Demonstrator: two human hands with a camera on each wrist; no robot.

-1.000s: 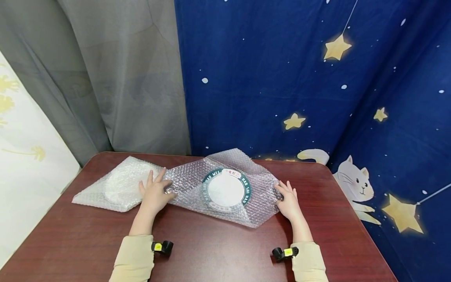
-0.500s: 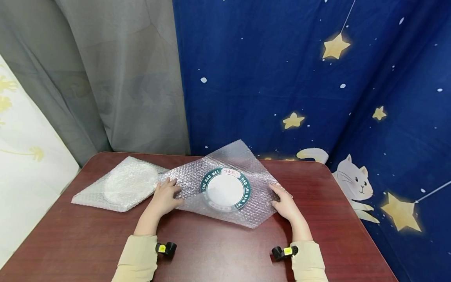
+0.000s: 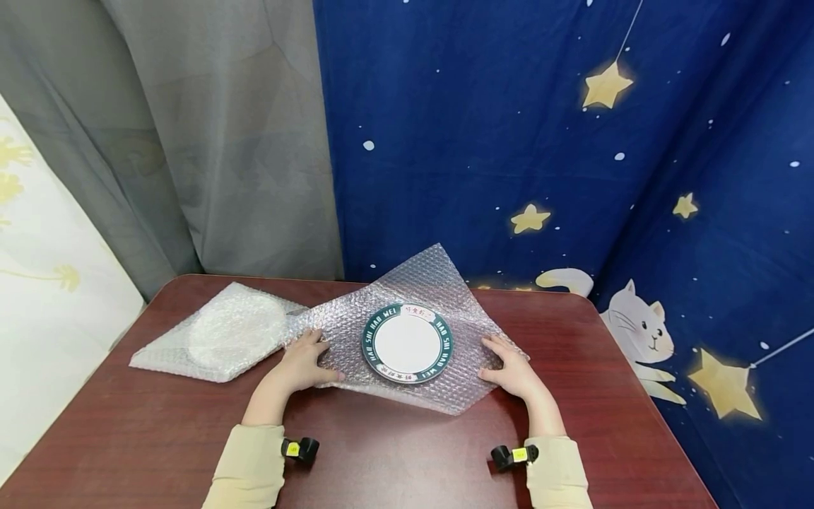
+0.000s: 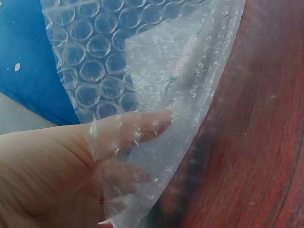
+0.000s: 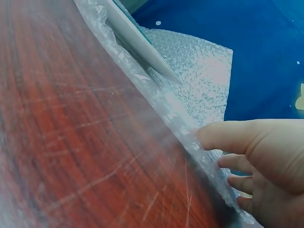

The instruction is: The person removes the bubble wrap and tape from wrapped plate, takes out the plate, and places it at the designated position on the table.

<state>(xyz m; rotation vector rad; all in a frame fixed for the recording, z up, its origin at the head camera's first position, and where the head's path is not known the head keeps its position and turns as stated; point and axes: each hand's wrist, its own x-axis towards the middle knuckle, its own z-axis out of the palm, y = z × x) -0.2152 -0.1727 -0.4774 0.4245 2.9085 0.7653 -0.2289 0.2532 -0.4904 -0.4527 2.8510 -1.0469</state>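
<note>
A round plate [image 3: 407,343] with a white centre and a green lettered rim lies face up on a sheet of bubble wrap [image 3: 432,272]. My left hand [image 3: 307,364] is at the sheet's left side, and in the left wrist view its extended thumb and fingers show through a clear layer of the bubbles. On the right, my right hand [image 3: 514,367] has its fingers spread over the other side of the wrap. Its thumb [image 5: 218,135] is at the wrap's edge in the right wrist view, with the plate's rim farther along.
Left of the sheet lies another round pale item in bubble wrap [image 3: 238,329], its wrapping overlapped by the sheet's left end. Everything is on a reddish-brown wooden table [image 3: 394,452]. Grey and blue star-patterned curtains [image 3: 470,141] hang behind the table's far edge.
The near flap of bubble wrap has come off the plate, leaving its whole face bare. The far corner has spread backward. My left hand has shifted right; my right hand moved slightly inward.
</note>
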